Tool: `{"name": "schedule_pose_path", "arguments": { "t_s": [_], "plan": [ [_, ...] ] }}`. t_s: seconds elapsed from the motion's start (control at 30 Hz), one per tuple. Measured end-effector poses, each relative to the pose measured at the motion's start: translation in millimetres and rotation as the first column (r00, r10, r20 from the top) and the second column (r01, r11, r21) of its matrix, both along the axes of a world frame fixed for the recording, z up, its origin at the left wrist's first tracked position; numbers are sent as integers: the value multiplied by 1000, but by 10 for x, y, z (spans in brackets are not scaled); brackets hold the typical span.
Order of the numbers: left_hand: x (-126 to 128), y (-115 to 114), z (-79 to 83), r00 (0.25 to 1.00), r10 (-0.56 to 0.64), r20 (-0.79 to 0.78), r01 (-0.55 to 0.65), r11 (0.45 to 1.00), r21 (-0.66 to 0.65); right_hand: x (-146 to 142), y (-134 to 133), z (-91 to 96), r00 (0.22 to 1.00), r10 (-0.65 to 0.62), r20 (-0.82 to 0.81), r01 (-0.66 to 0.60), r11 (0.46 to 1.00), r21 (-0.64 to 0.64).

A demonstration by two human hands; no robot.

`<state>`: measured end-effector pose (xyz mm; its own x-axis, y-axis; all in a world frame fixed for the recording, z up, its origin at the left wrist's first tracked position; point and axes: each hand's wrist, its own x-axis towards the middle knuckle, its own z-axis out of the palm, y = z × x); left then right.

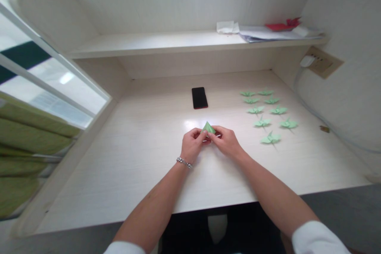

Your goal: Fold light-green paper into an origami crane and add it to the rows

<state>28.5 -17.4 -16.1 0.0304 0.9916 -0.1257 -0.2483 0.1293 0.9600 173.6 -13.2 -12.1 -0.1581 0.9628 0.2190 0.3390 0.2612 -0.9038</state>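
A small piece of folded green paper (208, 127) is pinched between both hands over the middle of the desk, its pointed tip facing away from me. My left hand (193, 143) is closed on its left side, thumb on top; a chain bracelet circles that wrist. From the right, my right hand (225, 140) grips the same paper, its thumb close to the left thumb. The fingers hide the paper's lower part. To the right, several light green origami cranes (271, 138) stand in two rough columns on the desk.
A black phone (199, 98) lies beyond my hands on the pale desk (133, 139). Above runs a shelf (154, 41) with papers (268, 33), a white tissue pack (228, 27) and a red item (279, 27). A white cable (309, 111) hangs from the wall socket (324, 62) at right.
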Motion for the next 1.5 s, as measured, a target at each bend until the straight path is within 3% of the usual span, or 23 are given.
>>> {"name": "schedule_pose_path", "arguments": {
  "t_s": [0.27, 0.5, 0.63, 0.87, 1.17, 1.5],
  "plan": [
    [-34, 13, 6, 996, -90, 1, 90, 994, -67, 30, 109, -142, 935, -60, -350, -50, 953, -299],
    [-40, 26, 34, 998, 24, 62, -19, 997, -81, 50, 95, -111, 972, 18, -233, -81, 961, -264],
    [-53, 36, 8, 989, 19, 150, -4, 996, -95, 59, 90, -85, 962, 58, -268, -141, 943, -301],
    [-37, 51, -68, 1000, -17, 16, 16, 999, 38, 53, 68, -16, 948, -12, -319, -71, 966, -248],
    [-40, 31, -12, 997, -24, 72, 21, 999, 44, 86, 49, 33, 865, -43, -500, -199, 885, -421],
    [-39, 11, 39, 990, -59, 131, 55, 998, 37, 123, 30, 99, 808, -29, -588, -328, 807, -491]
  ]
}}
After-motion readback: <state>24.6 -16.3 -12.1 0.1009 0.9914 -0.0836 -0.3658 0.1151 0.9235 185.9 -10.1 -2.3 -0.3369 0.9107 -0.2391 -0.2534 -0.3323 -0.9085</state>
